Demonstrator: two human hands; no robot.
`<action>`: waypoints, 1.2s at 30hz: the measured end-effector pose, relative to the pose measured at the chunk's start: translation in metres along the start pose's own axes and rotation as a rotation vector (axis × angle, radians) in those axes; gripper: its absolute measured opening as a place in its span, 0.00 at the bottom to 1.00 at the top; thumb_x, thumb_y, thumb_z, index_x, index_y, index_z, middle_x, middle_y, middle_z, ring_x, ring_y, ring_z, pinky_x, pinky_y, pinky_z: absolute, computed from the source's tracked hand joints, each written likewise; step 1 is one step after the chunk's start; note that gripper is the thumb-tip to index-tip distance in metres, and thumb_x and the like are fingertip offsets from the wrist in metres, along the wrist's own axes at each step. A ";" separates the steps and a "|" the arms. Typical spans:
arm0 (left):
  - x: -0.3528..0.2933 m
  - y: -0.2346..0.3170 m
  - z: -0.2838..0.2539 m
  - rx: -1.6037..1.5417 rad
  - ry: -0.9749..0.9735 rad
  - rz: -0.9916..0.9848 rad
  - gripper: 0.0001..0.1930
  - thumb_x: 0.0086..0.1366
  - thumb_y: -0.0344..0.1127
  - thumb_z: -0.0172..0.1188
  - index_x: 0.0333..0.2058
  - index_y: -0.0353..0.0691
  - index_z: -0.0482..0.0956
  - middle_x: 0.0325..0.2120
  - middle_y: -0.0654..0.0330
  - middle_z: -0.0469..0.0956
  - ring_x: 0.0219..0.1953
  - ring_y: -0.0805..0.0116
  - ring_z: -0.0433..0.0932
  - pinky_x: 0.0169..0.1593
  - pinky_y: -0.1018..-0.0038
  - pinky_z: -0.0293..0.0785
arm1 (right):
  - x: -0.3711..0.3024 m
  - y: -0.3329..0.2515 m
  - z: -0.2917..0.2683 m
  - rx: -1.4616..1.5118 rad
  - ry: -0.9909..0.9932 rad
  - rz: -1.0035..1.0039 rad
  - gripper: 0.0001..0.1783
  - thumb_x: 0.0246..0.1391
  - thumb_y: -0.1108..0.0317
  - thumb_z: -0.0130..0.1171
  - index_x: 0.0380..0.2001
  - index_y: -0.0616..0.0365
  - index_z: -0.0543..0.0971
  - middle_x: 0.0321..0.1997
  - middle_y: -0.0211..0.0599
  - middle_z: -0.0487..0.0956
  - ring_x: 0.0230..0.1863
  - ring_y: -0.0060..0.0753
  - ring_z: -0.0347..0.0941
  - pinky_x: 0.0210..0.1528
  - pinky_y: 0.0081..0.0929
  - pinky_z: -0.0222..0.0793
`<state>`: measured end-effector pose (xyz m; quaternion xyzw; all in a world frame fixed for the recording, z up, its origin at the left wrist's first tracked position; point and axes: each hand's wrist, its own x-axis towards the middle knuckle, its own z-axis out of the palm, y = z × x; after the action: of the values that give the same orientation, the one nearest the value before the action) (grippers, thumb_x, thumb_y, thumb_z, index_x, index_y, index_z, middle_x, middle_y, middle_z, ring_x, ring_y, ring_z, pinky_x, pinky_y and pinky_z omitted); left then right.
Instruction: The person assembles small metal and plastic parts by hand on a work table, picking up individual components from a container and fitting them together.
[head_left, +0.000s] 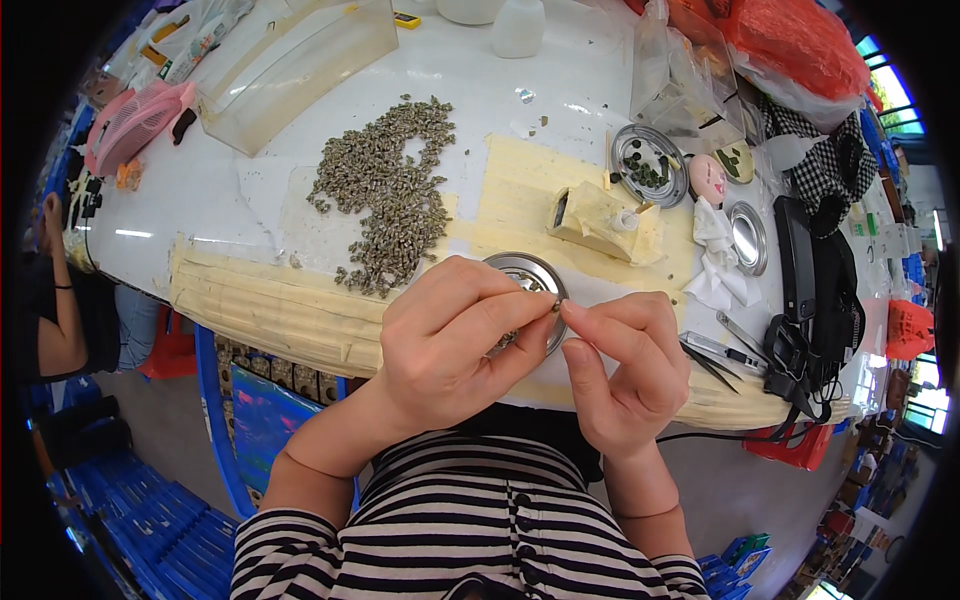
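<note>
My left hand (455, 345) is closed in a pinch, with a tiny metal part (556, 304) at the tips of its thumb and index finger. From the other side, my right hand (630, 375) brings its index fingertip against that part; its thumb stands apart below and the other fingers curl. Right under both hands is a round steel dish (522, 262) with small pieces in it, partly covered by my fingers. A large heap of small metal parts (390, 190) is spread on the table beyond my left hand.
A tape-covered block (605, 222) stands beyond my right hand, near a steel dish (622, 150) of dark pieces. At right are an empty steel dish (748, 238), tweezers (712, 362), a utility knife (720, 347) and black straps (795, 290). A clear plastic bin (300, 70) sits far left. Another person's arm (62, 290) shows at left.
</note>
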<state>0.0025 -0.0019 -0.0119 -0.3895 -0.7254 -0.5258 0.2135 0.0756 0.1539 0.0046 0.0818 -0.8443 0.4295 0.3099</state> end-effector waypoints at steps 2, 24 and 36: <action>0.000 0.000 0.000 0.000 0.001 -0.003 0.14 0.44 0.21 0.72 0.33 0.36 0.84 0.26 0.60 0.78 0.26 0.64 0.77 0.27 0.73 0.73 | 0.000 0.000 0.000 -0.065 0.001 -0.046 0.17 0.41 0.76 0.72 0.39 0.56 0.87 0.30 0.30 0.79 0.30 0.30 0.71 0.33 0.24 0.65; 0.000 0.002 -0.006 -0.065 -0.080 0.044 0.15 0.47 0.20 0.71 0.37 0.38 0.84 0.29 0.61 0.79 0.28 0.67 0.77 0.30 0.75 0.72 | -0.002 0.001 -0.001 0.471 -0.086 0.514 0.03 0.55 0.75 0.65 0.33 0.63 0.81 0.29 0.32 0.78 0.31 0.23 0.69 0.36 0.19 0.65; 0.001 0.002 0.000 0.018 -0.049 0.056 0.16 0.43 0.21 0.70 0.35 0.35 0.84 0.26 0.61 0.78 0.26 0.63 0.77 0.27 0.73 0.73 | -0.002 0.002 0.002 0.144 0.017 0.200 0.08 0.45 0.76 0.71 0.29 0.59 0.81 0.29 0.33 0.81 0.29 0.31 0.72 0.32 0.24 0.67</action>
<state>0.0036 -0.0014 -0.0106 -0.4203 -0.7241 -0.5033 0.2138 0.0757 0.1529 0.0013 0.0154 -0.8125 0.5186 0.2659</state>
